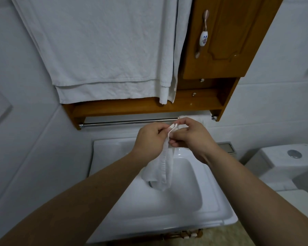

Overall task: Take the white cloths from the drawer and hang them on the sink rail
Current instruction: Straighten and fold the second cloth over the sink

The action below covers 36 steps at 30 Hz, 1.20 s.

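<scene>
Currently, a white cloth (163, 172) is pinched at its top edge by both hands above the sink (169, 208). The left hand (150, 140) has its fingers curled, with thumb and forefinger closed on the cloth's upper corner; the right hand (190, 134) is likewise closed, its fingertips (173, 143) gripping the same gathered edge just beside the left. Neither grip is spread; both are clamped on the fabric. The rest of the cloth hangs down bunched, its lower end dangling over the basin.

Just behind the hands, the metal rail (128, 122) is seen running under the wooden cabinet (219, 50); most of its length is bare, while a second white cloth (198, 118) is already draped near its right end. Open room is left between the hands and the rail. Above, large white towels (103, 55) are hung in front of the cabinet's left part. A toilet tank (281, 160) stands to the right of the sink.

No readable writing or brand is seen.
</scene>
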### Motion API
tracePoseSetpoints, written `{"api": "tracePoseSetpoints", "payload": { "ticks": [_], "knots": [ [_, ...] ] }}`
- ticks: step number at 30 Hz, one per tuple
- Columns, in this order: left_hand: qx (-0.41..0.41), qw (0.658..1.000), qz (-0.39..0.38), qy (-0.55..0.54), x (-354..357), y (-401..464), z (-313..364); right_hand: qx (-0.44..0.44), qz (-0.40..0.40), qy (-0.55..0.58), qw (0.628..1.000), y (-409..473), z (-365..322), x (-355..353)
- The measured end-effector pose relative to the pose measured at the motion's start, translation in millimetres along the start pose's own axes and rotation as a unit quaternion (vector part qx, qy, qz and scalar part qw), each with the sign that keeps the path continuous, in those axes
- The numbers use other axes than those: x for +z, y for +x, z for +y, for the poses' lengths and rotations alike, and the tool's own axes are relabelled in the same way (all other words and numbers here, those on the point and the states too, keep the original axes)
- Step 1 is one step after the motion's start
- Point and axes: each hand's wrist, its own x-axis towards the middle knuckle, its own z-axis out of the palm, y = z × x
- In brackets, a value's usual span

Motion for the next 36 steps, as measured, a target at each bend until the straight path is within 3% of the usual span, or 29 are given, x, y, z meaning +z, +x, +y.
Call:
{"api": "tracePoseSetpoints", "payload": {
  "ticks": [4, 9, 17, 24, 32, 34, 36],
  "knots": [
    [-0.028, 0.997, -0.019, -0.075, -3.3, 2.0, 1.3, -0.042, 0.065, -0.086, 0.993, 2.1, 4.1, -2.4],
    [-0.055, 0.988, -0.045, -0.138, -5.5, 3.3, 4.0, -0.167, 0.115, -0.214, 0.956, 2.9, 7.2, -1.4],
    [-0.078, 0.972, -0.077, -0.209, -10.6, 3.8, 9.7, -0.254, 0.114, -0.234, 0.932, -0.6, 3.1, -0.8],
    [-0.040, 0.985, -0.101, -0.137, -16.2, 3.6, 7.8, -0.158, 0.024, -0.284, 0.945, 2.5, -11.1, -11.3],
    [0.044, 0.980, -0.188, 0.048, -36.1, 8.4, 18.3, -0.184, 0.023, -0.367, 0.912, 3.9, -15.3, -9.5],
    [0.047, 0.980, -0.188, 0.044, -37.3, 9.2, 20.9, -0.207, 0.049, -0.375, 0.902, 3.8, -15.0, -7.8],
    [0.019, 0.984, -0.172, -0.038, -34.8, 10.5, 18.4, -0.232, 0.066, -0.367, 0.899, 3.0, -16.2, -8.4]
  ]
}}
